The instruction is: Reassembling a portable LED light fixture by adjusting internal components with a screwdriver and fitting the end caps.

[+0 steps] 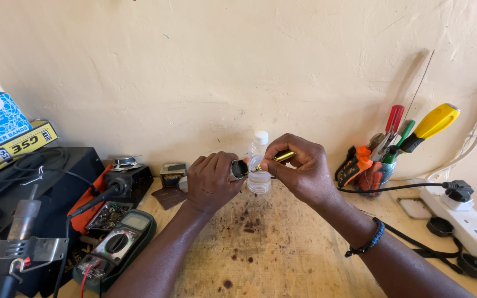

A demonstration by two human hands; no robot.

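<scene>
Head view: hands meeting at centre, above the stained bench [271, 248].
Left hand [212, 182]: pinching a small dark part [239, 169] — light, rigid, gripped by its sides.
Right hand [299, 168]: pressing a brass-tipped tool [274, 160] into it.
Bottle [259, 165]: standing behind, twelve o'clock.
Multimeter [118, 243]: lying at eight o'clock.

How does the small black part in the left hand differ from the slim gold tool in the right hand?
The small black part is stubby and dark, while the slim gold tool is long, thin and shiny. The left hand wraps the part against its fingers; the right hand pinches the tool like a pen, with its tip aimed at the part. Both are held above the stained wooden bench, in front of a small clear plastic bottle.
</scene>
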